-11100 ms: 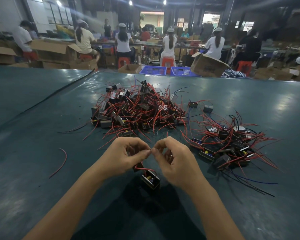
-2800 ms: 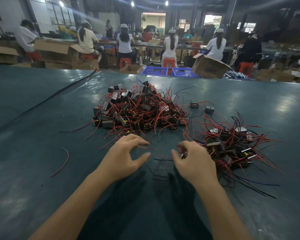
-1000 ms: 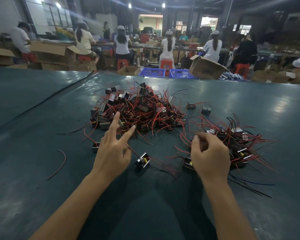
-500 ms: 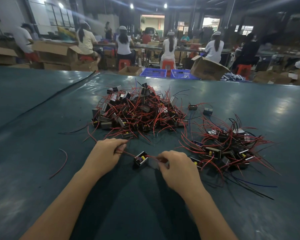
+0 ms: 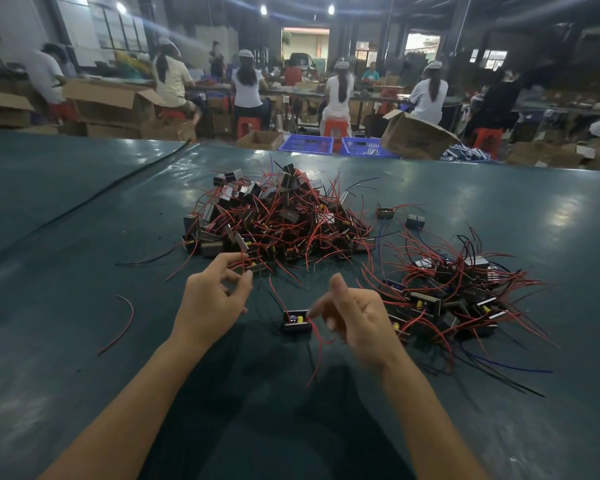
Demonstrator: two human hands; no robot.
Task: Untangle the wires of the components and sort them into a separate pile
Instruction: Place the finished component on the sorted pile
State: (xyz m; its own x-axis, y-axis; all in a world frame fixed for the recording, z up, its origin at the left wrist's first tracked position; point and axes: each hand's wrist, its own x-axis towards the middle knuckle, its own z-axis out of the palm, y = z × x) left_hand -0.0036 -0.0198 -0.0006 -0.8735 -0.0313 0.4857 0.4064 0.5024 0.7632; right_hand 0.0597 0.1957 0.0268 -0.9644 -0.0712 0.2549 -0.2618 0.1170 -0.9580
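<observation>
The step in hand looks like the clearing of a single piece. A lone component (image 5: 297, 322) lies on the green table (image 5: 84, 237) between the two hands. One of its red leads runs toward the far side and another trails back toward the person.

Well to the left of that component lies a stray red wire (image 5: 120, 323), on its own. Just left of the component, and apart from it, is the left hand (image 5: 210, 306). It is half curled, with its fingertips at the near edge of the tangled pile (image 5: 278, 220), which sits behind the component. Red wires cross between forefinger and thumb, but I cannot tell whether any is actually pinched.

Just right of the component is the right hand (image 5: 359, 320), somewhat blurred. Its thumb stands up and its forefinger stretches toward the component's right end, touching it or just short of it. The other fingers are loosely curled over a red lead, and whether they hold it cannot be told. Further right lies the sorted pile (image 5: 447, 296), with its wires splayed outward.

The next move, as I judge it, is to take the component by its body rather than by a thin lead. It would then go rightward onto the sorted pile, with its leads kept clear of those already there.
</observation>
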